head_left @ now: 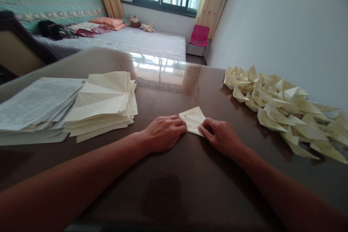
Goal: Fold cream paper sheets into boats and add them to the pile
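A small folded piece of cream paper [192, 119] with some print near its upper edge lies on the brown table, between my two hands. My left hand [166, 132] rests at its left edge, fingers curled together against the paper; the fingertips are partly hidden. On the right side, my right hand [219, 135] pinches the paper's edge between thumb and forefinger. Creases run across the paper's surface.
A stack of cream paper sheets [102, 98] stands left, overlapping a pile of printed white sheets [40, 101]. Many folded paper boats [282, 105] cover the table's right side by the wall. Beyond the glossy table [163, 94] are a bed [152, 45] and a pink chair [199, 36].
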Demonstrator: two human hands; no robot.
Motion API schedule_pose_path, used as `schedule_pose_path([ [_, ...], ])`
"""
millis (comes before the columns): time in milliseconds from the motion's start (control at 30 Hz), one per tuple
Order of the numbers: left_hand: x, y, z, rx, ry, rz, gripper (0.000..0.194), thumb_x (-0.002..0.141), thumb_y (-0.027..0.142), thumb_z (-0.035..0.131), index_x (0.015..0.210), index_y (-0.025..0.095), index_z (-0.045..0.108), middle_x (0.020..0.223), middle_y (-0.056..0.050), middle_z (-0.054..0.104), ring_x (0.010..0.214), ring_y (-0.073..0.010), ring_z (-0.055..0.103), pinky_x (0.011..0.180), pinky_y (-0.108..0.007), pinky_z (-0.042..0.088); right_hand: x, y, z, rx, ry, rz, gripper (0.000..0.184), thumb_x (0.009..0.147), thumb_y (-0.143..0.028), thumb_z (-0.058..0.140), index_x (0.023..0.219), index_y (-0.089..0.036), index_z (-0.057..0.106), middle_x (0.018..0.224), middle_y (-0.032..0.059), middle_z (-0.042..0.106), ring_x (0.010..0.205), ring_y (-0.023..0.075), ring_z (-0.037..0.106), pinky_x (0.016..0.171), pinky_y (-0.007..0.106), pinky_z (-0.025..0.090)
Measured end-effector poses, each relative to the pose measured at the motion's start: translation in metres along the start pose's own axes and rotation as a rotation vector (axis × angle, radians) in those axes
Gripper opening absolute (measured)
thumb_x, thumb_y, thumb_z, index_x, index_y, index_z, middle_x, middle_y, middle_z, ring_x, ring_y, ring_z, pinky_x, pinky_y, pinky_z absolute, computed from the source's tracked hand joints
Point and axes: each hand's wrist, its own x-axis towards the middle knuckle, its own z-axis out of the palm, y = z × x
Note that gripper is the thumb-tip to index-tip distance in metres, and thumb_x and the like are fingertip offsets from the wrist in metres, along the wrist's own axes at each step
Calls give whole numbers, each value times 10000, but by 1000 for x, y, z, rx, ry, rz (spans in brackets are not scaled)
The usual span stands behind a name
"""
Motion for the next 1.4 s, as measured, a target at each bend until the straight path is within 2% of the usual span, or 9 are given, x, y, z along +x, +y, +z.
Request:
schedule_pose_path([
  [200, 0, 2, 0, 91, -23, 46, 291, 950, 222, 400, 1164, 261, 594, 1074, -22, 652, 998, -168, 578, 801, -272, 488, 1, 3, 2, 24, -10, -8, 274, 900, -422, 465, 751, -215, 568, 670, 7, 652, 552, 138, 536, 549, 253, 277],
  [567, 2, 3, -3, 117, -55, 35, 281, 952, 263, 421, 1162, 281, 608, 1072, -25, 630, 998, -173, 547, 784, -276, 476, 1, 1, 1, 17, 1, -37, 266, 916, -409, 453, 766, -220, 564, 720, 1, 651, 598, 138, 536, 572, 259, 283],
  [767, 2, 6, -1, 106, -46, 44, 268, 958, 272, 423, 1161, 258, 597, 1089, -26, 629, 1035, -174, 531, 807, -284, 460, -1, -1, 0, -68, 24, -33, 265, 917, -424, 458, 771, -223, 551, 800, -3, 656, 636, 140, 548, 558, 259, 265],
  [867, 3, 9, 2, 126, -52, 34, 261, 964, 274, 420, 1167, 239, 580, 1116, -25, 628, 1042, -173, 526, 802, -284, 446, -1, -1, 0, -99, 20, -35, 253, 916, -424, 462, 792, -222, 552, 821, 2, 661, 652, 144, 564, 546, 260, 255],
  [1100, 6, 15, 2, 192, -72, 28, 292, 962, 309, 441, 1243, 296, 520, 1124, -15, 609, 1043, -173, 508, 752, -282, 424, 0, 3, 1, -102, 33, -22, 241, 901, -450, 492, 936, -222, 564, 841, 5, 666, 622, 137, 581, 536, 248, 280],
  [1167, 7, 16, 2, 201, -75, 22, 296, 961, 306, 441, 1246, 302, 522, 1130, -17, 604, 1049, -174, 502, 746, -281, 422, -1, 3, -3, -107, 83, -65, 260, 897, -443, 505, 1019, -229, 587, 924, 19, 660, 649, 133, 586, 555, 252, 314],
  [1267, 7, 17, 1, 206, -69, 10, 291, 962, 313, 439, 1237, 310, 533, 1144, -13, 602, 1060, -176, 500, 744, -281, 420, -6, -1, -14, -152, 109, -231, 233, 925, -352, 479, 1070, -252, 631, 1010, 40, 638, 777, 145, 597, 638, 258, 365],
  [1333, 7, 17, 1, 205, -67, 8, 296, 960, 318, 442, 1242, 319, 531, 1154, -5, 602, 1064, -178, 500, 751, -282, 421, -11, -7, -22, -222, 24, -344, 225, 930, -268, 460, 1038, -246, 657, 979, 47, 640, 848, 162, 593, 687, 266, 378],
  [1400, 7, 17, 1, 203, -71, 8, 308, 959, 321, 445, 1258, 325, 521, 1160, 3, 603, 1063, -180, 501, 758, -286, 423, -18, -14, -28, -297, -74, -387, 228, 920, -213, 467, 1050, -233, 653, 967, 52, 643, 863, 173, 593, 703, 277, 384],
])
